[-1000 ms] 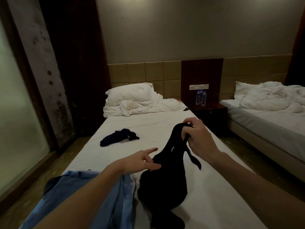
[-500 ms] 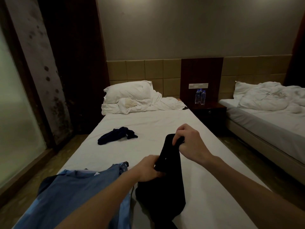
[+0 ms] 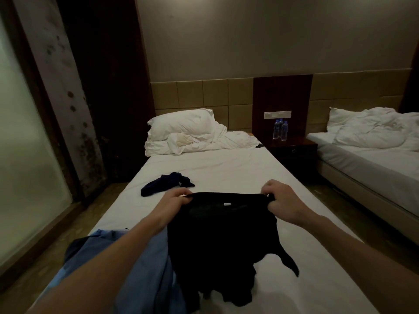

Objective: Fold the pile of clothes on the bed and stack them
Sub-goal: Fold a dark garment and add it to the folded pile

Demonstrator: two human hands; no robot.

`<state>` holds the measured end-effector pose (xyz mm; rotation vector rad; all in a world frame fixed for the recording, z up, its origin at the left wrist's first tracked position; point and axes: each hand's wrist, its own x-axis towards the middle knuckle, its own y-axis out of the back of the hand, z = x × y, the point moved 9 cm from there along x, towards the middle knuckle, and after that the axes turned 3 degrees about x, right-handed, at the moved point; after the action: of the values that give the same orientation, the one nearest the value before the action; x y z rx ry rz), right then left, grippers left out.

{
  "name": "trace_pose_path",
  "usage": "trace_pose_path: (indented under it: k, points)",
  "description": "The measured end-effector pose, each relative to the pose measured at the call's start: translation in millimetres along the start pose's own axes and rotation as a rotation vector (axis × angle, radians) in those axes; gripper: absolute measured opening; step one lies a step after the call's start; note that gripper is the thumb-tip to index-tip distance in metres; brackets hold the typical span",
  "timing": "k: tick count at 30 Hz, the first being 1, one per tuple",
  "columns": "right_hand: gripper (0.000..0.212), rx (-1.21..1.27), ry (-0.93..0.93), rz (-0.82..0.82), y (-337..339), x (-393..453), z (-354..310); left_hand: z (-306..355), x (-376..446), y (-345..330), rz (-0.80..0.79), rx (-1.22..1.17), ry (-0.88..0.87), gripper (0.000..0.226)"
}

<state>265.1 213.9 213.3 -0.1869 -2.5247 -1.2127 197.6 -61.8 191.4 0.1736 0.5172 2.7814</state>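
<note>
- The black garment sits low in the centre of the frame, its top edge stretched level between both hands, its body draping down onto the bed.
- The left hand pinches the left end of that edge, fingers curled onto the cloth; the right hand pinches the right end the same way.
- To do this step well, I would judge it best to keep the edge taut and level, give the cloth a light shake so the hanging part falls straight, then lay it flat on the bare sheet before making the first fold.
- A loose tail or strap dangles at the lower right of the garment; it likely needs tucking in so the fold stays neat.
- The light blue shirt lies unfolded at the lower left, just beside the black one and partly under the left forearm; a small dark navy garment lies crumpled further up the bed.
- The room is dim, so the black garment's seams, sleeves and exact type are hard to make out; a small pale tag shows near its top edge.
- The garment's bottom and the blue shirt are cut off by the frame's lower edge.
</note>
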Motion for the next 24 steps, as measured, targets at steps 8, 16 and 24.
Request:
trace_pose_path:
  k: [8, 16, 24]
  points:
    - [0.012, 0.711, -0.192, 0.148, 47.9, -8.7, -11.1, 40.0, -21.4, 21.4, -0.165, -0.012, -0.144, 0.024]
    - [0.014, 0.316, 0.048, 0.307, 124.1, -28.1, -61.3, 111.5, -56.6, 62.6, 0.162, 0.417, -0.474, 0.014]
    - [0.014, 0.088, 0.261, 0.609, 206.9, -79.7, -134.0, 203.5, -133.4, 95.7, 0.587, 0.403, -0.623, 0.035]
